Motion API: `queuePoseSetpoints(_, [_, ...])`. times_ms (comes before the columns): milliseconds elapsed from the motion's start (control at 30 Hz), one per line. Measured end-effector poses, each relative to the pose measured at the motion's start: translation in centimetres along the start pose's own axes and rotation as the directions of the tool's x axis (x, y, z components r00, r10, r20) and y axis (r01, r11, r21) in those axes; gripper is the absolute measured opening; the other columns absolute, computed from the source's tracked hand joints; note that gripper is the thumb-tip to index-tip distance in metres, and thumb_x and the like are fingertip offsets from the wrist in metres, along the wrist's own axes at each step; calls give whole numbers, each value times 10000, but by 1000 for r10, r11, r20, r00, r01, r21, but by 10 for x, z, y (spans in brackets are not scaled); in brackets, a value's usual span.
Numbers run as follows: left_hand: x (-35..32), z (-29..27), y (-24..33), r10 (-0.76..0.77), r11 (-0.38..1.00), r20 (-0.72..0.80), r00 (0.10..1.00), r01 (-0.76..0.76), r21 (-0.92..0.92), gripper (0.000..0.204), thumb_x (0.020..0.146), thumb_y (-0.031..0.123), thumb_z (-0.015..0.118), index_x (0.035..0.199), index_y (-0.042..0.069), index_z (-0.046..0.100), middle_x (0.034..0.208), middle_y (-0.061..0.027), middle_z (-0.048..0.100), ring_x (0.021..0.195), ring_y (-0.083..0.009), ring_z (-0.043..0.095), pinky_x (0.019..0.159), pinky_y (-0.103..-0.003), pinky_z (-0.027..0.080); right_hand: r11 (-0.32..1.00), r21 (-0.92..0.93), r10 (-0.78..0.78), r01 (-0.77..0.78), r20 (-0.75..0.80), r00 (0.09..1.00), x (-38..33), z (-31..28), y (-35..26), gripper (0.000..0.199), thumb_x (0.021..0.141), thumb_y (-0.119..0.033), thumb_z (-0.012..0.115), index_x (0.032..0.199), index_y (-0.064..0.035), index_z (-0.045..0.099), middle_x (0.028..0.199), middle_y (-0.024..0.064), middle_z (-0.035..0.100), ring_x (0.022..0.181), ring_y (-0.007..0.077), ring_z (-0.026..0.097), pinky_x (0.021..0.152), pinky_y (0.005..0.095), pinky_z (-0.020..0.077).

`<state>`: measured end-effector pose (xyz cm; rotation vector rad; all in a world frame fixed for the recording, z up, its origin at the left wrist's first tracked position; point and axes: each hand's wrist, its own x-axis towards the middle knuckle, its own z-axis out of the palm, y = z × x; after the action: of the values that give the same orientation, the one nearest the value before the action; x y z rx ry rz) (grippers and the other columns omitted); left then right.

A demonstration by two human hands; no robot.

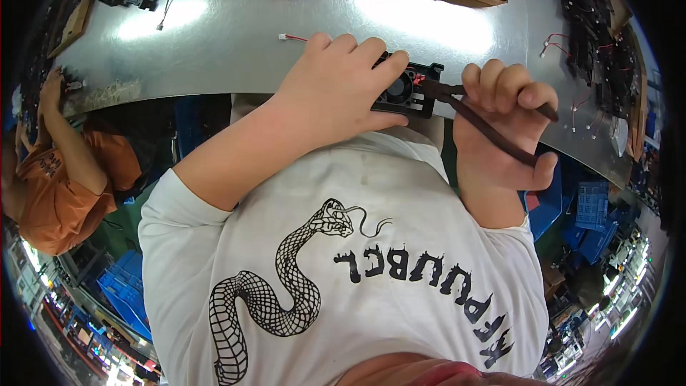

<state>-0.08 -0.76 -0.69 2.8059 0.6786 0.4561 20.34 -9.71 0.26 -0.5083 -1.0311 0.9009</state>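
Black plastic frame [434,71] with a round fan [399,90], held across the near edge of the metal table [236,50], directly in front of the person's chest. The frame is rectangular, with small projecting tabs at its right end; its left part is hidden beneath the hand. A small red part [419,78] shows beside the fan. A red cable [291,37] ending in a white plug emerges to the left of the knuckles and lies over the table. The left hand [339,82] grips the frame from above, back of the hand upward, fingers curled over the far side and thumb extended along the near side; its forearm slants in from the lower left. The right hand [501,118] is turned with the palm partly visible and grips dark pliers [493,133], their handles spread between the curled fingers and the thumb. The head of the pliers points left and lies at the frame's right end, near the red part; whether its tips touch that part cannot be told.
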Motion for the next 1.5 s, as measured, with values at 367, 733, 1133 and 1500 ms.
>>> queuePoseSetpoints(367, [6, -2, 14, -26, 999, -56, 998, 27, 24, 703, 740, 535, 807, 1268, 113, 614, 1016, -55, 605, 866, -257, 614, 775, -414, 439, 997, 53, -17, 51, -498, 867, 6, 13, -1, 676, 816, -767, 577, 1075, -143, 558, 962, 18, 446, 816, 180, 384, 768, 372, 348])
queuePoseSetpoints(733, [67, -136, -139, 44, 717, -430, 902, 271, 643, 709, 823, 444, 804, 1423, 136, 585, 1369, -141, 619, 1235, -343, 595, 1021, -461, 468, 20, -947, 201, 319, 317, 927, 31, -53, -25, 788, 685, -363, 895, 1367, -126, 580, 1305, 153, 579, 1201, 374, 554, 1015, 446, 473])
queuePoseSetpoints(1133, [5, -97, -114, -189, 866, -279, 941, 294, 405, 617, 834, 255, 782, 1408, 134, 589, 1444, -133, 538, 1319, -365, 500, 1098, -506, 372, -800, -483, -121, -355, -449, 885, 51, -310, -150, 308, 829, -108, 701, 1136, -109, 715, 1139, 105, 662, 1104, 329, 617, 943, 430, 544])
queuePoseSetpoints(1500, [36, -56, 16, 167, 986, -238, 957, -159, 54, 710, 726, 395, 839, 1379, 227, 615, 1445, -115, 524, 1312, -334, 482, 1065, -502, 354, -546, -717, 6, 434, 515, 857, 26, -118, -107, 193, 704, -31, 796, 871, -108, 737, 996, 32, 634, 868, 254, 607, 715, 367, 527])
